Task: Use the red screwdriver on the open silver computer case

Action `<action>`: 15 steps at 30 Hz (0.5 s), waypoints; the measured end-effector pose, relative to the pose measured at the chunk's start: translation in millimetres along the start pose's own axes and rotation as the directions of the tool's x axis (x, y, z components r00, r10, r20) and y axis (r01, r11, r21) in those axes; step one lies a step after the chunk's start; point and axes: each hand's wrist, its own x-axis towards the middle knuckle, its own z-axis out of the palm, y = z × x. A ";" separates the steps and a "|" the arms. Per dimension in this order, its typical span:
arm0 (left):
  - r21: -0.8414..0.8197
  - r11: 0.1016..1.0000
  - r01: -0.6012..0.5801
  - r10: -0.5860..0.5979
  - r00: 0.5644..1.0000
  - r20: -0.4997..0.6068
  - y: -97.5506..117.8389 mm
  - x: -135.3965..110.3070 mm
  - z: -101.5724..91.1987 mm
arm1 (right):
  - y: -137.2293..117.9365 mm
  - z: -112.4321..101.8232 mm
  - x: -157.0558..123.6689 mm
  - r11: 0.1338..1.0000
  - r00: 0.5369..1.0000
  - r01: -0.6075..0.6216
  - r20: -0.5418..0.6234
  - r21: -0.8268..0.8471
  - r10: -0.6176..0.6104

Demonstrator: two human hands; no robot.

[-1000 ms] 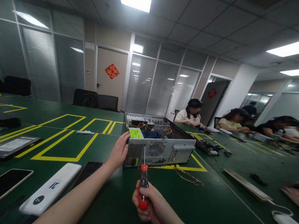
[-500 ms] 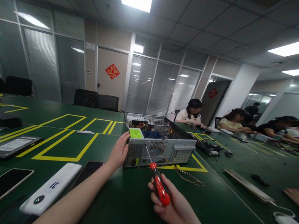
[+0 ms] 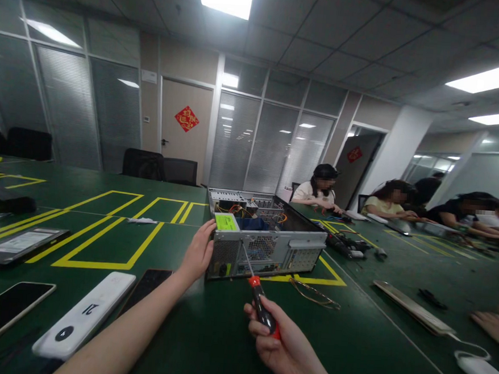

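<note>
1 screwdriver (image 3: 260,304), right hand (image 3: 291,352); 1 PC case (image 3: 280,243), left hand (image 3: 197,256).

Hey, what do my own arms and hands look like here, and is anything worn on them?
Both are bare. The left hand and right hand wear no gloves, and no ring, watch or bracelet shows. No sleeve shows on either arm as far as the picture's edge, and no markings are visible.

Phone (image 3: 1,312), white device (image 3: 84,315), seated co-workers (image 3: 321,192)
</note>
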 end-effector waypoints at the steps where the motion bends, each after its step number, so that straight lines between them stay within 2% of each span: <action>1: -0.001 1.000 -0.004 0.004 1.000 -0.002 -0.1 0.1 0.1 | 1.0 1.4 0.0 1.000 0.999 0.011 -0.032 0.002 -0.011; 4: 0.004 1.000 0.001 -0.001 1.000 -0.005 -0.3 0.1 0.4 | 2.9 3.3 0.7 0.999 0.996 0.028 -0.082 -0.015 -0.029; 10: 0.015 1.000 0.000 0.000 1.000 -0.002 1.4 0.6 -0.5 | -5.2 -3.2 1.3 0.998 0.997 0.002 0.073 0.060 -0.006; 15: 0.000 1.000 0.008 -0.008 1.000 -0.003 1.6 0.6 -0.6 | -9.8 -5.7 0.7 0.994 0.993 -0.049 0.116 0.100 0.037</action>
